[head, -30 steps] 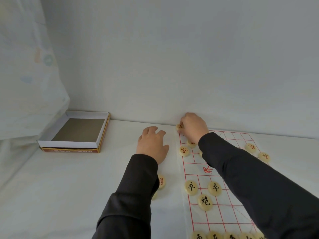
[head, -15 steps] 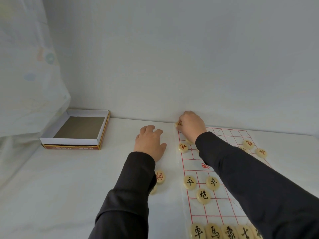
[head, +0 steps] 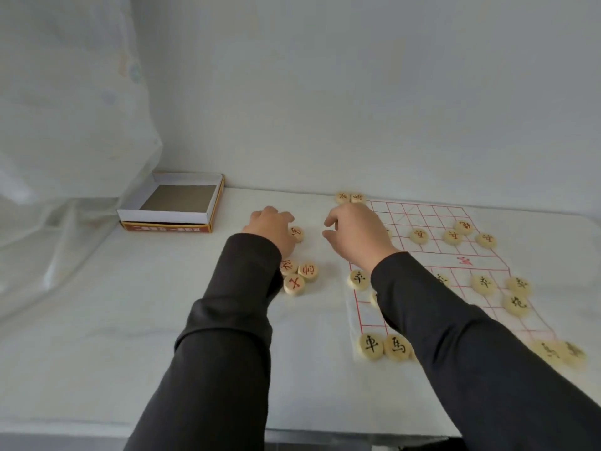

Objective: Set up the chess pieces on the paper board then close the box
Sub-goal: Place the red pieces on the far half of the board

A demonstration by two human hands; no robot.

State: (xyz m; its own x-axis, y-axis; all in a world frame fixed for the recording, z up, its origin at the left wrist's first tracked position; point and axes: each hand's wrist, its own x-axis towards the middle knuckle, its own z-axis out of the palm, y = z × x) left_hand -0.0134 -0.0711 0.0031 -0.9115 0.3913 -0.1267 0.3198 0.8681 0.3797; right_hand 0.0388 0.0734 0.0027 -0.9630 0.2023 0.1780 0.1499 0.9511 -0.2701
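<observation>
Left hand (head: 271,227): fingers loosely bent, nothing gripped, beside round cream red-marked piece (head: 296,234).
Right hand (head: 356,237): loosely curled, nothing held.

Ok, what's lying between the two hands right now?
Head view: one red-marked piece right beside the left hand, off the paper board; from there to the right hand, only bare white table.

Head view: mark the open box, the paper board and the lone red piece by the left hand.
open box (head: 162,217): head view, on its white front wall.
paper board (head: 426,214): head view, on bare grid squares at the far end.
lone red piece (head: 296,233): head view, on its top face.
</observation>
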